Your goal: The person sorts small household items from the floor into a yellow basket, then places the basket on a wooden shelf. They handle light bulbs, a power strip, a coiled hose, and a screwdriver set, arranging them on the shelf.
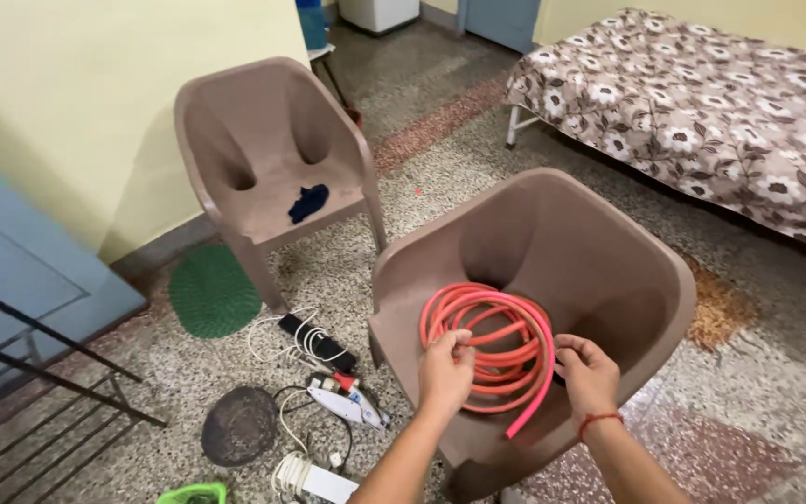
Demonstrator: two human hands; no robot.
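Resting on a brown chair (599, 271) seat, hose coil (492, 345) over terrazzo floor (440, 149).

Brown chair (608, 271) carries a coiled red hose (492, 345) (floor speckled).

Coiled orange-red hose (492, 347), loose end dangling, apparently on chair seat

Smooth, faintly glossy rubbery hose (489, 341) coils under my left hand (444, 371) and right hand (590, 373), in a matt brown moulded-plastic chair (599, 271). Beneath the chair, speckled polished stone floor (450, 149); behind it, floral cloth bedspread (701, 103).
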